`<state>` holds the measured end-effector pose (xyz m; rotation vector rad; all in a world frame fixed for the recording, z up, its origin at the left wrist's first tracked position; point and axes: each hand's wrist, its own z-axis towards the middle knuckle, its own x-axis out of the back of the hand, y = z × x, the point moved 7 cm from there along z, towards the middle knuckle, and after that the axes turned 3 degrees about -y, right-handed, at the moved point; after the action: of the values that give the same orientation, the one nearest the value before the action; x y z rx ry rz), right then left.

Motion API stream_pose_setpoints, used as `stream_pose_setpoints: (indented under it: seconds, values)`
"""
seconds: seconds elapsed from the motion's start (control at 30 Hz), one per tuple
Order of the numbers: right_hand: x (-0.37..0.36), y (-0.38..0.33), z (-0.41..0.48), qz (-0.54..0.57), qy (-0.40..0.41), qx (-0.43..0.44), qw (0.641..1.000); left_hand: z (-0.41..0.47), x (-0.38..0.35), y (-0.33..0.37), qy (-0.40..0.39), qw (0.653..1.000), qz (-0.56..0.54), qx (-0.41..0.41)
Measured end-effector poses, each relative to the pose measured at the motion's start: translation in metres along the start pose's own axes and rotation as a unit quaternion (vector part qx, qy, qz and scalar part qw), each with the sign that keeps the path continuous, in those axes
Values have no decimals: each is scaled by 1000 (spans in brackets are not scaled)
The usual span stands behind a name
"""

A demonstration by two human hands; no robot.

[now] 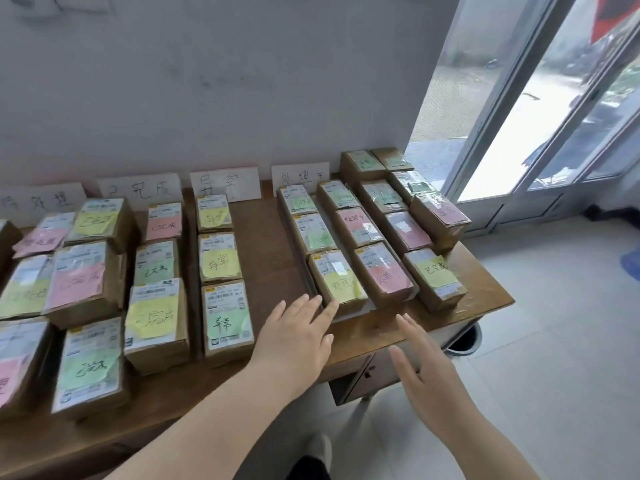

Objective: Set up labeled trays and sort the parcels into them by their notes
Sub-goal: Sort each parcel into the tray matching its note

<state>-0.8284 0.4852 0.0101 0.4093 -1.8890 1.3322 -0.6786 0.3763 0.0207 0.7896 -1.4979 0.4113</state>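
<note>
Reaching toward the centre-right of the frame, the left hand [294,332] and the right hand [427,368] were both open, fingers straight and a little spread, holding nothing. The left fingertips lay just beside the front corner of the pale tray [356,313]; whether they touched it could not be told. The right hand hovered off the table's [270,258] front edge.

The step looked like fetching the next unsorted parcel. The likeliest one was the yellow-note parcel [434,278] at the right end of the table, outside the tray, whose note matched the second card [140,190] at the left. Doing it well would mean gripping it by its long sides, lifting it clear of its neighbours, and reading the note before setting it down.

The tray, below the right-most card [300,176], held two columns of three parcels, including the front yellow parcel [341,284] and the pink-note parcel [382,273]. Three more parcels sat in a column under the third card [225,184]; no tray showed beneath them. Larger groups filled the left of the frame.
</note>
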Motion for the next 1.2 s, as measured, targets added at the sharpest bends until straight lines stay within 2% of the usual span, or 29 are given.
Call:
stream_pose_setpoints:
  seconds: [0.4,0.47,0.6,0.77,1.07,1.2]
  values:
    - [113,57,111,-25,59,-49,997,198,19,44,17,999,-5,-42]
    - [124,69,123,-12,80,-74,994,226,22,54,19,998,11,-56]
    - [123,89,145,27,69,-108,991,257,20,68,16,998,17,-65]
    - [133,106,183,19,63,-66,996,276,-6,68,-33,998,22,-39]
    - [160,146,268,8,-44,19,999,308,-34,90,-50,996,-16,75]
    - [189,167,296,21,-57,56,997,327,-42,121,-55,991,-49,111]
